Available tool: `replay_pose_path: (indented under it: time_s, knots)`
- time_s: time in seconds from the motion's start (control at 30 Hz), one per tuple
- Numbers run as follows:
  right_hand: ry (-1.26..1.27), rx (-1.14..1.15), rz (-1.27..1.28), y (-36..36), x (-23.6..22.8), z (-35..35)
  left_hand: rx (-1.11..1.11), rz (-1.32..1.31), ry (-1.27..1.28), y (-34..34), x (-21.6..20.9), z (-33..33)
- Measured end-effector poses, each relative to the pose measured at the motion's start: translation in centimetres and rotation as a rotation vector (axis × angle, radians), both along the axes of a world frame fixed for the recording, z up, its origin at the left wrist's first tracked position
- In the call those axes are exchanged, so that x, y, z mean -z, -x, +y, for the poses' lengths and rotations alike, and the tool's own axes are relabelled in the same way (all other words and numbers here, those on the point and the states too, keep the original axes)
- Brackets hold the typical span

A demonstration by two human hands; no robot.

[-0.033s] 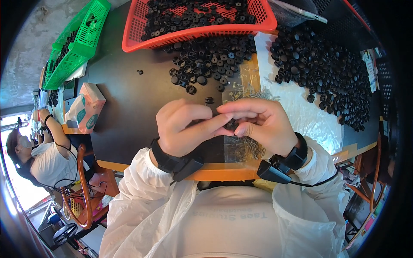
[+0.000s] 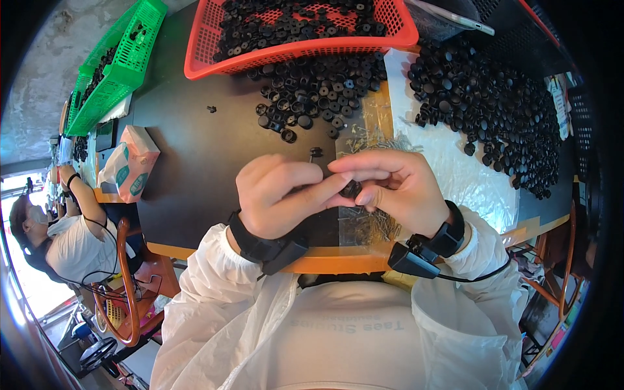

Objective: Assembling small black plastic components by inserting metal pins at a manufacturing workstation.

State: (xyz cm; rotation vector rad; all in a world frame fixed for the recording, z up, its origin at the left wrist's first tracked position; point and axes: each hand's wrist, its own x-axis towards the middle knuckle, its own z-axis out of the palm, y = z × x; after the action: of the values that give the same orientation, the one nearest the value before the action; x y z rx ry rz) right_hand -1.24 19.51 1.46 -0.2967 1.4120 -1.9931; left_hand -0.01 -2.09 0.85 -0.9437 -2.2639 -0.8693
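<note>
Left hand (image 2: 276, 198) and right hand (image 2: 406, 192) meet over the dark table (image 2: 188, 156), fingertips pinched together on a small black part (image 2: 351, 189), mostly hidden. Thin metal pins (image 2: 385, 226) lie scattered under and beyond right hand. Single black piece (image 2: 316, 152) just past left knuckles. Beyond: loose black rings (image 2: 299, 97), red basket (image 2: 305, 53). Rightward, black caps (image 2: 507, 123) heaped on white sheet (image 2: 481, 175).

A workshop: heaped black parts (image 2: 491, 107), red basket (image 2: 305, 56), co-worker (image 2: 79, 252) nearby.
</note>
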Motion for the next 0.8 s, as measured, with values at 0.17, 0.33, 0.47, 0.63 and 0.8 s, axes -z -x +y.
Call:
replay_pose_path:
  time_s: [0.17,0.33,0.47,0.63,0.8]
  knots:
    - [0.056,0.072,0.055,-0.1,0.5,-0.1,0.067,0.051,0.047,0.2,-0.9,0.4]
    - [-0.082,0.124,0.171,-0.6,0.2,0.0,0.21,0.038,0.121,0.1,-0.7,-0.2]
    - [-0.224,0.085,0.319,1.0,-1.9,0.4,0.044,0.14,0.021,0.9,0.3,0.2]
    - [-0.818,0.549,1.089,4.2,-2.2,4.9,0.012,-0.046,-0.066,0.9,0.3,0.1]
    - [-1.052,0.61,1.258,7.4,-1.0,9.3,0.146,-0.039,0.029,1.0,0.5,-0.3]
